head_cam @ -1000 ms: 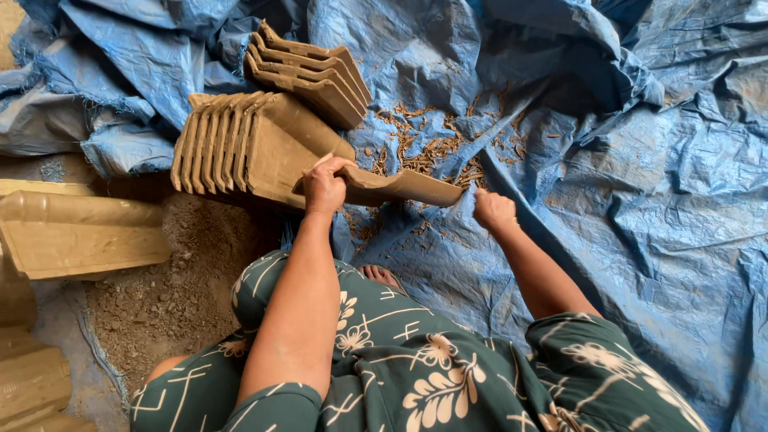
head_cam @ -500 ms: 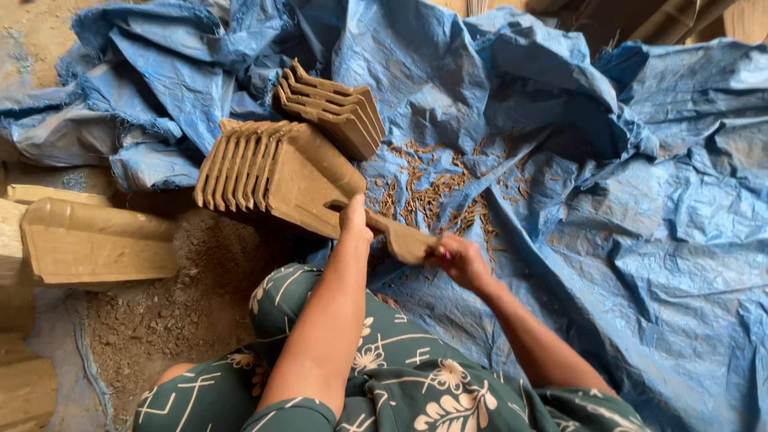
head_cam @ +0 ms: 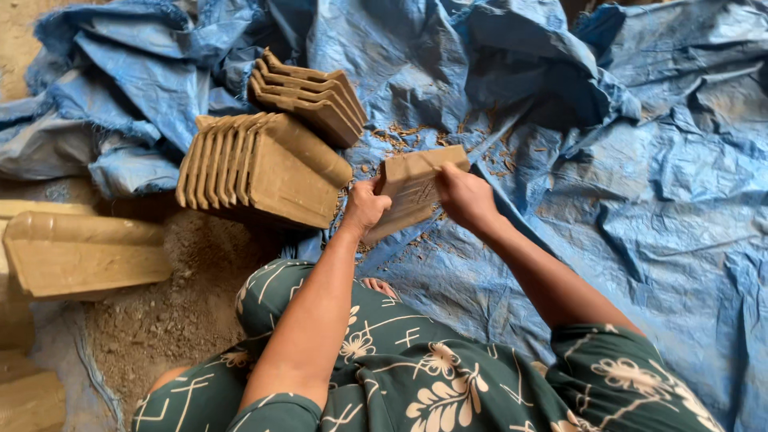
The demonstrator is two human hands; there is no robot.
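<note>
Clay tile (head_cam: 410, 192), raw and brown, held up over the blue tarp (head_cam: 680, 200), just right of the leaning tile row (head_cam: 256, 168). Left hand (head_cam: 364, 208) clamped on its near left edge, right hand (head_cam: 464, 196) gripping its right edge. Soft-looking; likely to bend, chip or slip onto the crumbs (head_cam: 392, 136) if squeezed unevenly.

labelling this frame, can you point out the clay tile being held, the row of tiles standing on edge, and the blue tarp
clay tile (head_cam: 412, 190), head view, on its flat face between the hands
row of tiles on edge (head_cam: 264, 172), head view, on the nearest tile's broad face
blue tarp (head_cam: 664, 216), head view, on a bare wrinkled stretch at right
</note>
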